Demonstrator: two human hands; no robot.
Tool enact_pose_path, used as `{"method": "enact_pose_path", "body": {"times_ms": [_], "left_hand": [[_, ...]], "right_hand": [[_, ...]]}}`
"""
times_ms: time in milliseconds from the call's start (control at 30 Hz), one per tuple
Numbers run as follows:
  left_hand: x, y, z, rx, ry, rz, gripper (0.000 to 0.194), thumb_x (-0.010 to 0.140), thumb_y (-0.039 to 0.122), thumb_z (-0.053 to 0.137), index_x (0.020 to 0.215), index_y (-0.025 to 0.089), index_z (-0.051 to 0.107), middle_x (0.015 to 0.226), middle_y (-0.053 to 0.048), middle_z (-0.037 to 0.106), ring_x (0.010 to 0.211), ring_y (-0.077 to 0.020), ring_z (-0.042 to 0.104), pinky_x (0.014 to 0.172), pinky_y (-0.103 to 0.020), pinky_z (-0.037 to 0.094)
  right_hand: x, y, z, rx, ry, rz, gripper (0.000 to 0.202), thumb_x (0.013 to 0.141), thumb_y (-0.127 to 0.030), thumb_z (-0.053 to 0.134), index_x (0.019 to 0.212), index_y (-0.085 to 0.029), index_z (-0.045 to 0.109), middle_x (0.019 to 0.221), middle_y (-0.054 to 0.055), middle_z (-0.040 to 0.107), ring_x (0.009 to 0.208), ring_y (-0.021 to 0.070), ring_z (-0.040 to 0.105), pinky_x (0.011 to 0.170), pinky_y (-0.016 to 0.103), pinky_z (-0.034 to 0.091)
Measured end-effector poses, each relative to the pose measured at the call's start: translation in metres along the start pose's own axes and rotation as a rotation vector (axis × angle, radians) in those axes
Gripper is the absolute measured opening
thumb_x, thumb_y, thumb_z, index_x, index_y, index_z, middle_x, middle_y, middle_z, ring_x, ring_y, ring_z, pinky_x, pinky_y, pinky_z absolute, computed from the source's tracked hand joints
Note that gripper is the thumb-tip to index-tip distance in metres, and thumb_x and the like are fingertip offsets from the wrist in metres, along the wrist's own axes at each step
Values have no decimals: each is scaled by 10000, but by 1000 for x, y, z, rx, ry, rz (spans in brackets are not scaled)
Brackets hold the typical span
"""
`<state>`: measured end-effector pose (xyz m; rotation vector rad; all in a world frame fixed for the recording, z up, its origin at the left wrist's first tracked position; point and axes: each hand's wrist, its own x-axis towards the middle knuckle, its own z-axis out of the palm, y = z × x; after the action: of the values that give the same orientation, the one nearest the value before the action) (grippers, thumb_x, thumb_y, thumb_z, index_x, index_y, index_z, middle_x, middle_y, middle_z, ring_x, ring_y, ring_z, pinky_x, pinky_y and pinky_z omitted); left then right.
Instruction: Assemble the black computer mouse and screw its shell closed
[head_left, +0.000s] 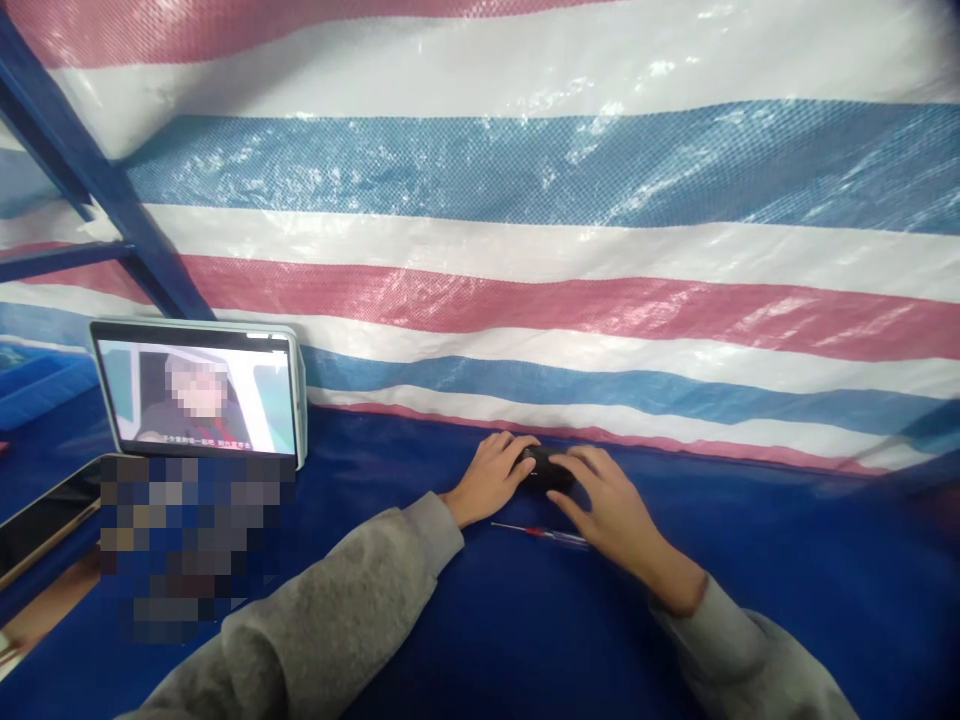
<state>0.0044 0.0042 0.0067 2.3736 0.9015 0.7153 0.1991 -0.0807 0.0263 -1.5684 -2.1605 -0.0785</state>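
A small black box-like object (547, 470) lies near the back edge of the blue surface, partly covered by my fingers; its exact kind cannot be made out. My left hand (495, 472) grips its left end, thumb along the near side and fingers over the top. At the other end, my right hand (604, 498) holds it between thumb and curved fingers. Just in front of the object lies a thin screwdriver (541, 533) with a red and clear handle, its tip pointing left. The handle's end is close to my right hand, and neither hand grips it.
A tablet (199, 390) playing a video stands at the left, with a phone (52, 510) lying before it. Beyond is a blue tray (49, 385). A striped plastic sheet (570, 300) hangs behind the blue table surface (510, 630); a blue metal frame (142, 225) rises at left.
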Motion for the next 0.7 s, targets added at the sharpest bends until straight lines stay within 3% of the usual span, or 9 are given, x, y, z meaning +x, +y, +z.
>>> {"method": "enact_pose_path", "body": {"times_ms": [67,133,300,433,500,567,633,700], "left_hand": [[1,0,0,13,-16,5,323,1037,380,309,1258,257,510,1156,-39,566,1093,-201,505,1028,-393,372],[1,-1,2,38,-30,16,335,1043,373,286,1246,252,523,1138,-34,577,1080,-194,506,1029,-391,367],[1,-10,11,104,-8,44,386,1044,384,293,1336,248,507,1146,-44,576,1101,-190,505,1045,-376,361],[-2,-10,11,73,93,74,359,1031,372,355,1233,224,613,1194,-59,580,1142,-197,518,1039,-372,385],[-4,-2,5,42,226,99,349,1028,345,366,1101,208,678,1212,-71,593,1145,-209,532,1015,-381,407],[-7,12,-2,1,380,143,333,1014,325,403,960,187,702,1068,-80,658,1047,-211,588,961,-380,446],[-11,32,-8,-61,435,295,298,997,272,442,858,177,689,804,-45,682,773,-166,633,789,-322,506],[-20,53,-13,-155,495,469,222,984,193,456,916,173,667,769,-22,702,665,-131,640,671,-273,514]], "right_hand": [[-2,9,13,-35,47,-42,539,870,-404,579,1340,-149,502,1335,184,526,1230,315,495,994,475,435],[-5,18,24,-55,75,-36,552,871,-402,578,1358,-161,484,1405,184,475,1292,330,443,1025,506,406],[-9,26,33,32,23,-9,538,867,-448,583,1324,-175,511,1228,149,625,1139,288,570,977,485,449],[-9,24,33,69,16,40,523,852,-480,594,1276,-176,561,1172,143,648,1097,297,588,963,505,454],[-10,23,33,87,24,16,553,868,-469,572,1346,-195,519,1259,149,606,1169,304,554,1003,521,429],[-10,22,34,121,4,-54,543,906,-424,526,1410,-231,467,1391,141,512,1280,296,476,1056,513,393],[-11,21,33,170,-39,-126,475,945,-361,470,1411,-271,474,1467,112,438,1346,267,411,1090,482,372],[-10,20,33,208,-67,-160,421,963,-322,439,1377,-299,517,1482,92,421,1365,250,389,1100,466,369]]}}
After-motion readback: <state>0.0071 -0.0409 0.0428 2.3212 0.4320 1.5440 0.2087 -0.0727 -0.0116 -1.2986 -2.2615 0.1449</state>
